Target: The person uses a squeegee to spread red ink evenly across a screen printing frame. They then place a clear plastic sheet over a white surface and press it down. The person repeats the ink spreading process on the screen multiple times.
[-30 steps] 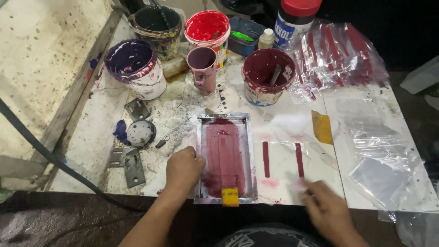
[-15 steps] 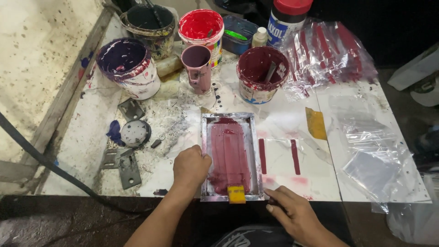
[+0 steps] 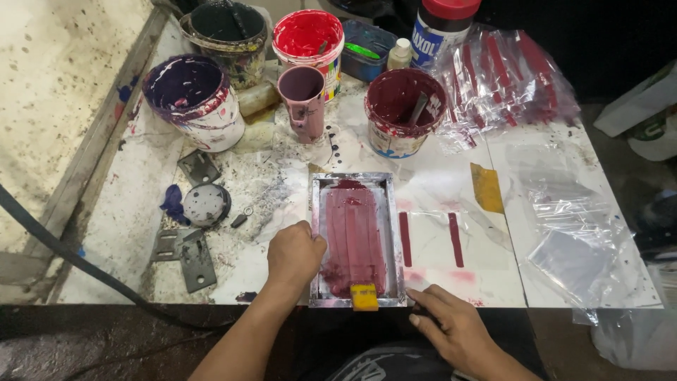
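Observation:
A small metal-framed printing screen (image 3: pixel 316 212), smeared with dark maroon ink, lies flat at the table's near edge. A yellow tab (image 3: pixel 364 297) sits on its near rim. My left hand (image 3: pixel 295 255) is curled against the frame's left side, pressing on it. My right hand (image 3: pixel 448 322) rests on the table's front edge by the frame's right near corner, fingers spread flat and holding nothing. Two maroon strips (image 3: pixel 404 238) (image 3: pixel 455 239) lie on clear film just right of the frame.
Paint tubs stand behind: purple (image 3: pixel 194 102), black (image 3: pixel 224 32), red (image 3: pixel 308 39), maroon with a stirrer (image 3: pixel 403 109), plus a mauve cup (image 3: pixel 302 99). Clear bags of red strips (image 3: pixel 504 74) and loose film (image 3: pixel 564 233) lie right. Metal plates (image 3: pixel 190 250) and a black cable (image 3: pixel 63 254) lie left.
My right hand has drawn back from the film on the right to the table's near edge beside the frame. My left hand has stayed on the frame.

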